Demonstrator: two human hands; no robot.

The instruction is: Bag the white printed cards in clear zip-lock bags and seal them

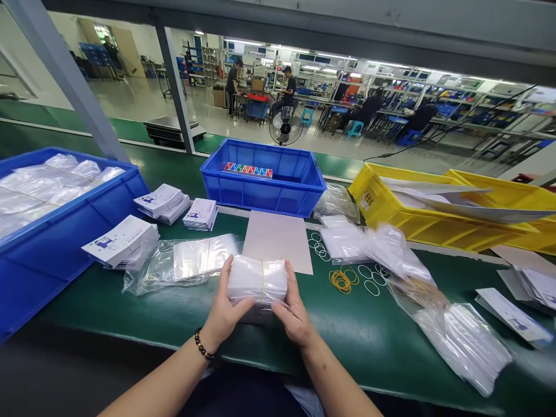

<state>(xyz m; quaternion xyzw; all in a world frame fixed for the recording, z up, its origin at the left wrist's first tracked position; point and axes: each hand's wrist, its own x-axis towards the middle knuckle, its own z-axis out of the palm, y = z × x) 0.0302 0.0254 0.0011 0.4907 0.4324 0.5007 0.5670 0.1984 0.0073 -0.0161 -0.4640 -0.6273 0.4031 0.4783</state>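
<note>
**Item: bundle of bags (pixel 249 281), rubber-banded**

Located at 12 o'clock, close in, over the green surface (pixel 369 336). Long axis runs 9 to 3. Left hand (pixel 226 315) clasps the 9 o'clock end and right hand (pixel 295 315) the 3 o'clock end (yellow rubber band (pixel 261 282) crosses mid-bundle). Both hands are equally near.

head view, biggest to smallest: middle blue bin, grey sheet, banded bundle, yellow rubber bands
1. middle blue bin
2. grey sheet
3. banded bundle, nearest the camera, so it looks larger
4. yellow rubber bands

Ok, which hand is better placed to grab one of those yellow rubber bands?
Probably the right hand: the yellow rubber bands lie just right of the bundle both hands grip; the left hand would have to cross over.
</note>
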